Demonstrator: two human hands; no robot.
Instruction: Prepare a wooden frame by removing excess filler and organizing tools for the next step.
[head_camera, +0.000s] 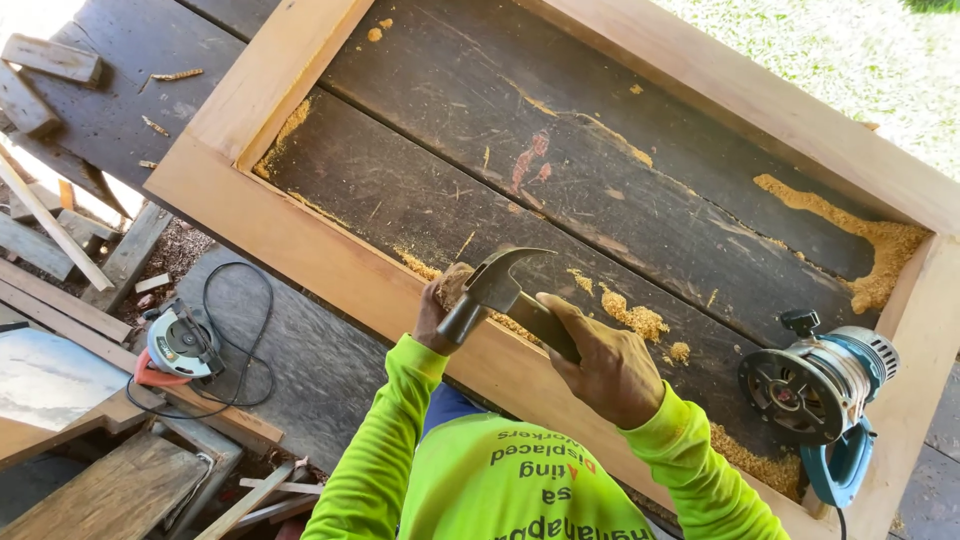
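Observation:
My right hand (608, 368) grips the dark handle of a claw hammer (497, 285), whose steel head is raised just above the near rail of a large light-wood frame (330, 265). My left hand (433, 318) is curled at that rail's inner edge, under the hammer head, around something small and sawdust-coloured (455, 281). The hammer hides most of it, so I cannot tell what it is. The frame lies flat on dark, scratched planks (560, 170). Both of my sleeves are bright yellow-green.
A teal electric router (822, 388) lies on its side at the frame's right corner. Sawdust piles (880, 250) sit along the inner edges. A small circular saw (180, 345) with a looped black cord lies lower left among scrap boards (60, 290).

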